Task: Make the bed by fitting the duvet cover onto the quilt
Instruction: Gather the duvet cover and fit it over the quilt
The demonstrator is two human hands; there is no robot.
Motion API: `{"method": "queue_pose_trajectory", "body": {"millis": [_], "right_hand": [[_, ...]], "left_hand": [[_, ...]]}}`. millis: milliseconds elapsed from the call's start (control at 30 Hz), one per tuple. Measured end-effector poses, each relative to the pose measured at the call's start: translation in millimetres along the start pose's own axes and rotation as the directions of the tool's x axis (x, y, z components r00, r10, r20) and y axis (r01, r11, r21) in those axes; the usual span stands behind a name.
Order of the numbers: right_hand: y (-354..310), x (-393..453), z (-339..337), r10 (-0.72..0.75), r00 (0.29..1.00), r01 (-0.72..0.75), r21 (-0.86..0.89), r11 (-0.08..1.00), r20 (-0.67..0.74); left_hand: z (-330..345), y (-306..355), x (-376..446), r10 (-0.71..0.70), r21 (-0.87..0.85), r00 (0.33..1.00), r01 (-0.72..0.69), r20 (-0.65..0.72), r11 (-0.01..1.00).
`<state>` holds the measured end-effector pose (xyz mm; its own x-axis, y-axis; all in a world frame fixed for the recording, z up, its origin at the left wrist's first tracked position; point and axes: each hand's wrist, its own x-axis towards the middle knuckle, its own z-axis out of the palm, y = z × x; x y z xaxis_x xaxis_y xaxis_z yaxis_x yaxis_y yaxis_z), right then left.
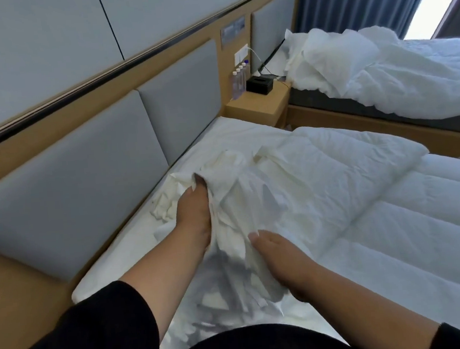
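Duvet cover [242, 201], bunched at the bed's head end beside the quilt [393, 215]: left hand [196, 213] and right hand [280, 259] both grip its folds (risk: twisted fabric hides the opening, so corners mismatch).

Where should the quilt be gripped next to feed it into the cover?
Probably at the quilt's folded corner near the headboard, reached from the person's side. That corner lies bare and raised beside the bunched cover, which the left hand grips and the right hand holds.
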<state>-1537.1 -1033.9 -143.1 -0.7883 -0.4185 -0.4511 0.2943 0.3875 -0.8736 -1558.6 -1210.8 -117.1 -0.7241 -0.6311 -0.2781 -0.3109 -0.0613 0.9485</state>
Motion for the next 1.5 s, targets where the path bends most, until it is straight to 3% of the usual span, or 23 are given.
{"method": "queue_pose_trajectory", "body": {"millis": [33,100,167,233,300,333,367,400,467,567,633,700,800,900,967,1033,1100,1200,1300,1400,1500], "right_hand": [[15.3,-0.7,-7.3,0.126,0.981,-0.139,0.087,0.986,0.145],[42.0,-0.4,-26.0,0.299,0.876,-0.378,0.153,0.913,0.378],[58.5,3.3,-43.8,0.396,0.814,-0.461,0.059,0.885,0.424],[59.6,10.2,-55.2,0.363,0.864,-0.390,0.006,0.921,0.349],[55.5,21.4,-65.2,0.228,0.971,-0.235,0.138,0.962,0.067],[51.7,26.7,-72.2,0.210,0.968,-0.169,0.265,0.949,-0.134],[47.4,31.7,-79.5,0.244,0.920,-0.113,0.389,0.914,-0.307],[41.2,35.2,-86.0,0.294,0.876,-0.072,0.497,0.865,-0.384],[23.1,37.1,-93.0,0.342,0.883,-0.117,0.555,0.823,-0.322],[-7.0,33.0,-84.1,0.344,0.934,-0.293,0.345,0.892,-0.097],[-29.9,33.5,-71.0,0.250,0.949,-0.210,0.208,0.955,-0.191],[-55.1,25.4,-53.0,-0.008,0.944,-0.011,-0.056,0.998,-0.330],[-86.5,-22.2,-23.7,-0.423,0.885,0.362,-0.281,0.889,-0.194],[-89.5,-61.2,-8.1,-0.587,0.810,0.568,-0.272,0.777,0.014],[-73.1,-54.7,-8.2,-0.585,0.809,0.584,-0.181,0.791,0.056],[-43.3,-27.9,-16.5,-0.531,0.838,0.529,-0.053,0.847,-0.126],[-13.0,-9.6,-24.0,-0.341,0.911,0.351,0.002,0.937,-0.231],[25.4,-2.5,-22.8,-0.118,0.986,0.121,0.019,0.992,-0.114],[36.0,-1.7,-12.2,-0.080,0.986,0.088,0.048,0.995,-0.145],[36.2,2.6,-1.6,-0.114,0.963,0.109,-0.033,0.993,-0.244],[43.1,11.2,-0.8,-0.119,0.941,0.123,-0.008,0.992,-0.316]], "left_hand": [[2.3,2.8,1.9,0.020,-0.053,0.999,-0.017,0.041,0.998],[10.0,-3.3,-2.0,0.006,-0.145,0.983,0.021,0.184,0.989],[12.7,-16.8,-14.8,-0.054,-0.173,0.948,0.113,0.313,0.978],[9.4,-23.2,-25.7,-0.087,-0.113,0.926,0.137,0.367,0.984],[4.4,-23.7,-33.0,-0.087,-0.080,0.923,0.126,0.376,0.989],[1.0,-24.8,-36.7,-0.081,-0.059,0.921,0.112,0.380,0.992],[-1.6,-24.6,-41.1,-0.072,-0.038,0.922,0.094,0.382,0.995],[-3.8,-26.9,-43.5,-0.075,-0.013,0.918,0.087,0.390,0.996],[-7.4,-31.4,-50.7,-0.093,0.026,0.905,0.090,0.415,0.996],[-6.4,-39.4,-60.8,-0.103,0.054,0.885,0.088,0.454,0.995],[-4.5,-43.0,-66.7,-0.082,0.088,0.877,0.046,0.473,0.995],[-3.4,-44.1,-71.0,-0.062,0.097,0.890,0.021,0.451,0.995],[-3.9,-41.4,-73.9,-0.085,-0.051,0.931,0.110,0.356,0.993],[-6.2,-32.2,-72.8,-0.078,-0.145,0.949,0.127,0.307,0.981],[-6.8,-31.4,-70.9,-0.091,-0.181,0.956,0.145,0.278,0.973],[-9.8,-33.6,-69.7,-0.138,-0.257,0.956,0.206,0.259,0.944],[-12.6,-37.1,-68.3,-0.186,-0.290,0.947,0.261,0.262,0.921],[-11.2,-40.7,-68.7,-0.222,-0.288,0.938,0.297,0.264,0.910],[-7.7,-45.3,-64.6,-0.247,-0.302,0.931,0.324,0.267,0.897],[-5.8,-51.8,-60.3,-0.244,-0.244,0.928,0.315,0.280,0.917],[-10.5,-42.5,-54.3,-0.126,-0.095,0.953,0.157,0.274,0.983]]}}
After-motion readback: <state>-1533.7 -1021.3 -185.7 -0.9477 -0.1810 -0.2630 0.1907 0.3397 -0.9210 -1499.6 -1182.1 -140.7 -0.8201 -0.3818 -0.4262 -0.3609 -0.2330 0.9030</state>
